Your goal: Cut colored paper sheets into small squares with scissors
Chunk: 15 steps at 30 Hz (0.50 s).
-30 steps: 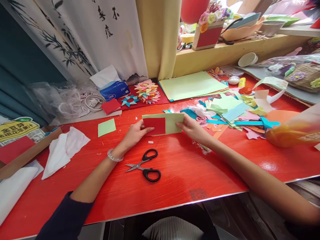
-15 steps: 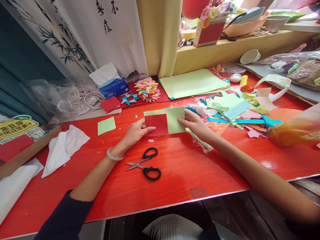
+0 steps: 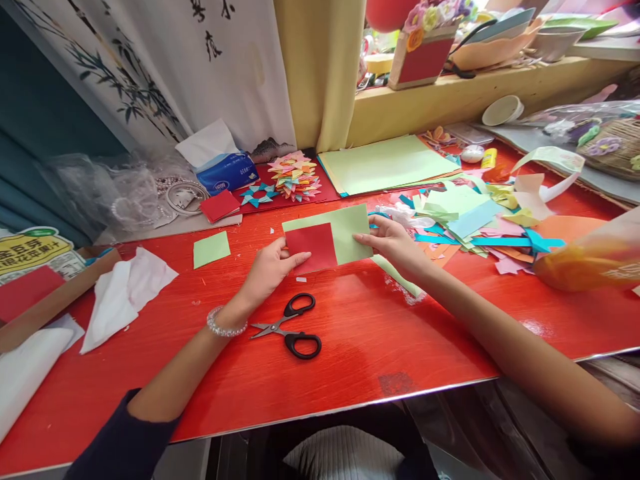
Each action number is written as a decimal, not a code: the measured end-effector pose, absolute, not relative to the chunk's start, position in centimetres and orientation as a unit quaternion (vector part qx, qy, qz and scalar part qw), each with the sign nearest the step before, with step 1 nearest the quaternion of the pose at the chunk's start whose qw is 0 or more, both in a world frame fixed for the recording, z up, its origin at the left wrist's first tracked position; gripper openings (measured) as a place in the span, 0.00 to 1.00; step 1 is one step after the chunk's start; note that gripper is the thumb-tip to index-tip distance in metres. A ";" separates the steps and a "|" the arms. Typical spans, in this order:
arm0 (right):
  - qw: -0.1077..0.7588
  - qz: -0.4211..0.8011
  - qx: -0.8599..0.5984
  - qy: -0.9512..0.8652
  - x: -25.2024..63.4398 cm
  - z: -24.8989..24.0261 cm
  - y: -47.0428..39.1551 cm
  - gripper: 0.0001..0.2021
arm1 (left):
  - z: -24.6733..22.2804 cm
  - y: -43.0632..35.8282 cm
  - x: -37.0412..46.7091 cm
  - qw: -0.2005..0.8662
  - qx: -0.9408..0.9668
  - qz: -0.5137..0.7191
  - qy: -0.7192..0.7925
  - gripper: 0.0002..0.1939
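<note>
Held up over the table is a light green paper strip [image 3: 351, 235], with a red paper square [image 3: 311, 247] lying flat against its left part. My left hand [image 3: 271, 268] pinches both papers at their left edge, thumb across the red square. At the strip's right end, my right hand [image 3: 389, 241] grips the green paper between thumb and fingers. Below the papers, black-handled scissors [image 3: 287, 327] lie with blades apart, touched by neither hand. A separate green paper square [image 3: 211, 250] rests on the table to the left.
Paper scraps [image 3: 470, 213] pile up at the right. Behind stand a stack of green sheets [image 3: 390, 165], folded paper stars [image 3: 294, 177] and a blue tissue pack [image 3: 227, 172]. White tissue [image 3: 127, 293] lies left on the red table [image 3: 350, 353].
The green strip and red square have shifted slightly up and left and tilted a little. My right hand's fingers have loosened slightly; the scissors stay in place.
</note>
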State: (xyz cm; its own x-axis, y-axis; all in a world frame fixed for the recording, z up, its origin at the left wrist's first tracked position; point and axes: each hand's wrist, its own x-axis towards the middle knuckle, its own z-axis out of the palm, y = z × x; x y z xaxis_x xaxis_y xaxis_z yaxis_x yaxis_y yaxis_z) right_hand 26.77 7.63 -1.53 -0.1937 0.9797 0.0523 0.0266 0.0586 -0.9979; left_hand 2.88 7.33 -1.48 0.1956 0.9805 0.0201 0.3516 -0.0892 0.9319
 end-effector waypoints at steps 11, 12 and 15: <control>0.375 0.383 -0.396 -0.746 25.4 -3.0 6.7 0.14 | -2.8 6.3 -1.0 0.257 0.720 0.350 0.542 0.13; 0.369 0.374 -0.399 -0.751 25.4 -3.2 6.7 0.14 | -2.9 6.4 -1.1 0.258 0.723 0.345 0.540 0.14; 0.368 0.364 -0.414 -0.748 25.4 -3.4 6.7 0.12 | -3.0 6.5 -1.0 0.261 0.731 0.328 0.539 0.14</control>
State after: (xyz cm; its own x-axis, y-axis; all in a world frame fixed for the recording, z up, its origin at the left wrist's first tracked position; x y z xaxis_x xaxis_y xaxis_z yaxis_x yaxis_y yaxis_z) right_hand 25.37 6.71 -3.38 -0.3857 0.8883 0.2493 0.3516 0.3913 -0.8505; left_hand -1.03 6.50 -3.02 0.2051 0.9584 0.1987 0.6166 -0.2842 0.7342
